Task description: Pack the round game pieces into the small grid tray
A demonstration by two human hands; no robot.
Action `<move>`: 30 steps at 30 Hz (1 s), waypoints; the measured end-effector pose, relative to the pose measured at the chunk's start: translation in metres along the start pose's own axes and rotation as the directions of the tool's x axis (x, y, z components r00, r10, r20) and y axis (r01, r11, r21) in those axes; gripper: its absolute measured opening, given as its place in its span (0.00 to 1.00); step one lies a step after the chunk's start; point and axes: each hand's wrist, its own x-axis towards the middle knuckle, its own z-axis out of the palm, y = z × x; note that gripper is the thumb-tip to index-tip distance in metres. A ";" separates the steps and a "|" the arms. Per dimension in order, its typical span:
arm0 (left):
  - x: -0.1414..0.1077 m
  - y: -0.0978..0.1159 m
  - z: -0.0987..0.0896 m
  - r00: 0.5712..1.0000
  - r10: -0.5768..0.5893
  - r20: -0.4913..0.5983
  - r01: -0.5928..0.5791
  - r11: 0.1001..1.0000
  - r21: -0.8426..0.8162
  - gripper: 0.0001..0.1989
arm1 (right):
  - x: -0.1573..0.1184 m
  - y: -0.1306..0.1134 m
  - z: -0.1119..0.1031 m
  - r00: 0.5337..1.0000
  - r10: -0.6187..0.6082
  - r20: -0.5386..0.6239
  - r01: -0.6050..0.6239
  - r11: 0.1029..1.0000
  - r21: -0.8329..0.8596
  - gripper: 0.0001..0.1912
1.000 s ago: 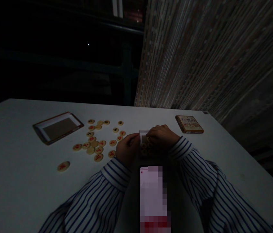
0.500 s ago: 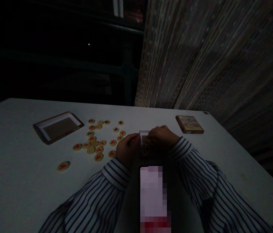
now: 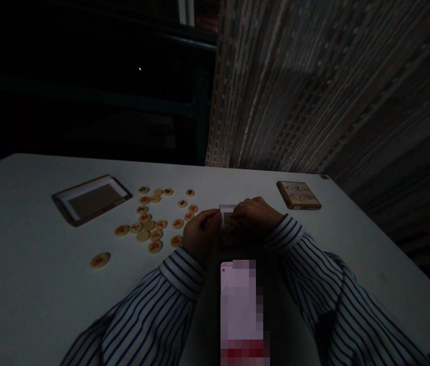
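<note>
A string curtain (image 3: 276, 76) hangs behind the white tabletop (image 3: 31, 305), which carries everything at hand. Two striped sleeves reach in over its near edge, and between the forearms lies a lit phone (image 3: 239, 300), its screen blurred out. Off to the left an open tray (image 3: 62, 209) rests hollow side up, set well apart from the hands, perhaps so it leaves the middle free. At the far right a closed box (image 3: 298, 194) lies flat, printed face up, out of the way.

The small box (image 3: 228, 207) sits between the hands, just beyond the phone — a spot both can reach comfortably. The left hand (image 3: 200, 234) has its fingers curled nearly closed at the box's left wall, likely to steady it; whether they pinch it I cannot tell. The right hand (image 3: 258, 216) bends its fingers down over the box, and their tips are hidden, so any hold is unclear.

Some discs (image 3: 228, 238) lie inside the box; the loose discs (image 3: 149, 225) spread to the left, some overlapping.
</note>
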 end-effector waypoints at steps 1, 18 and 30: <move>0.000 0.000 0.000 1.000 -0.006 0.009 0.006 1.000 -0.006 0.11 | 0.000 0.000 0.000 1.000 0.000 0.004 0.000 1.000 -0.006 0.11; -0.001 -0.004 0.002 1.000 0.011 -0.017 -0.011 1.000 -0.019 0.12 | -0.005 0.003 -0.005 0.998 0.019 -0.052 -0.017 0.999 0.028 0.14; -0.001 -0.004 0.001 1.000 0.019 -0.011 -0.020 1.000 -0.017 0.11 | -0.002 0.000 -0.002 1.000 -0.007 -0.008 0.007 1.000 -0.017 0.13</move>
